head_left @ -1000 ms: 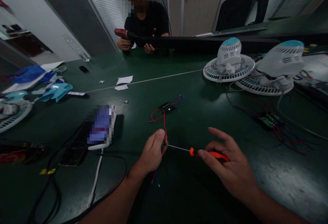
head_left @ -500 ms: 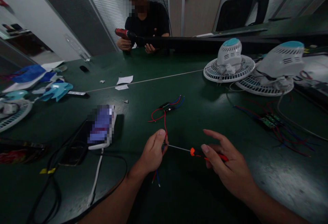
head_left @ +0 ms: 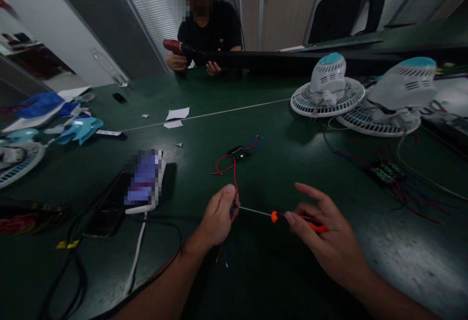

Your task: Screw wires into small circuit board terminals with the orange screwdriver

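Note:
My left hand (head_left: 218, 215) is closed around a small wired circuit board (head_left: 232, 210), mostly hidden by the fingers. Red and blue wires (head_left: 224, 255) hang out below the fist, and a red wire (head_left: 236, 176) runs up from it. My right hand (head_left: 327, 234) grips an orange and black screwdriver (head_left: 275, 216) by its handle, the index finger lifted away. The screwdriver's thin shaft points left, its tip at the board between my left fingers. Just beyond lie two small black modules (head_left: 241, 156) with red and blue leads.
On the right sit more circuit boards (head_left: 385, 171) with loose wires, and two white fan heads (head_left: 327, 100). At left are a phone (head_left: 144, 178) on a white stand, black cables (head_left: 78, 266) and blue fan blades (head_left: 80, 130). Across the table a person (head_left: 208, 32) holds a red power drill (head_left: 173, 47).
My right hand has shifted slightly, and the thumb and fingers have rolled the screwdriver handle a little. The left hand stays in place with the board.

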A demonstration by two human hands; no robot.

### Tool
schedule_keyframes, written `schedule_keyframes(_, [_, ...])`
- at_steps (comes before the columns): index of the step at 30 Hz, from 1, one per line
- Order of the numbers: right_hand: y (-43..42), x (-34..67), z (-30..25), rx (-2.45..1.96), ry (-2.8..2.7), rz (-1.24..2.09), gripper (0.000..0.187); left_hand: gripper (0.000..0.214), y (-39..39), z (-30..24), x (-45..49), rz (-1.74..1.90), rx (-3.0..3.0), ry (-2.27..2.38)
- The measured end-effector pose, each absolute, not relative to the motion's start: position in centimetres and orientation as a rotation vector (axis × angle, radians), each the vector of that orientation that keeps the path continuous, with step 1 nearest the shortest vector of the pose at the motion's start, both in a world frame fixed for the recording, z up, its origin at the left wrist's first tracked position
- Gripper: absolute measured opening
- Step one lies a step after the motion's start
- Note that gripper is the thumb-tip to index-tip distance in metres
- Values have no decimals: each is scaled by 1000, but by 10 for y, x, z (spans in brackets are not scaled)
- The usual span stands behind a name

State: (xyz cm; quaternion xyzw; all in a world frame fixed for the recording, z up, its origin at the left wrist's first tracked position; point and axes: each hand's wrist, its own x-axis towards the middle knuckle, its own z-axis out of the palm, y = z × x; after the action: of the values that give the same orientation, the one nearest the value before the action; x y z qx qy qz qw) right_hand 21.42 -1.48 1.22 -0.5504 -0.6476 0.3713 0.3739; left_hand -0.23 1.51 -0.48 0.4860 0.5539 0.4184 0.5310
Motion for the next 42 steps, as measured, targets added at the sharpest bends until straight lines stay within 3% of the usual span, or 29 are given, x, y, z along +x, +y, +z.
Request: schedule_keyframes(42, [-15, 215, 11, -1408, -1663, 969, 50, 43, 15, -9, -4, 1012, 1136, 1320])
